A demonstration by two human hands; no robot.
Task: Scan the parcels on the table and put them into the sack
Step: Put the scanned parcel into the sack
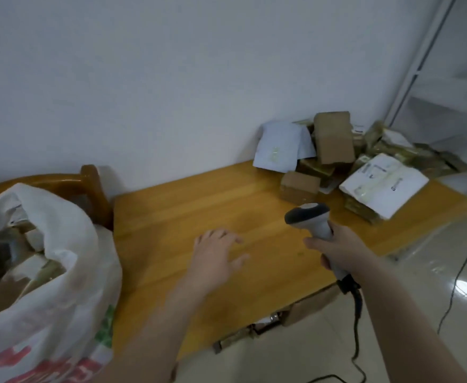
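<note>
Your left hand (218, 254) is stretched out flat above the middle of the wooden table (177, 214), palm down, fingers straight and spread apart, thumb out to the side. It holds nothing. The picture is too blurred to tell whether the fingertips touch the wood or hang just above it.

Your right hand (337, 251) is wrapped round the handle of the scanner (308, 215): the fingers are curled tight around the white grip and the thumb lies across its near side. The scanner's grey and white head stands up above your fist and is tipped toward the far left. A black cable (358, 308) leaves the bottom of the handle and drops to the shiny tiled floor.

The parcels (334, 150) lie heaped at the far right corner of the table against the wall, well apart from both hands. Among them are brown boxes, a white mailer (280, 146) leaning at the left of the heap, and a flat white packet (382, 185) with a printed label on the near right.

The sack (61, 272), white with red and green print, stands just beside the table's left edge. Its mouth is open and boxes show inside. A wooden chair (90, 185) is behind it.
</note>
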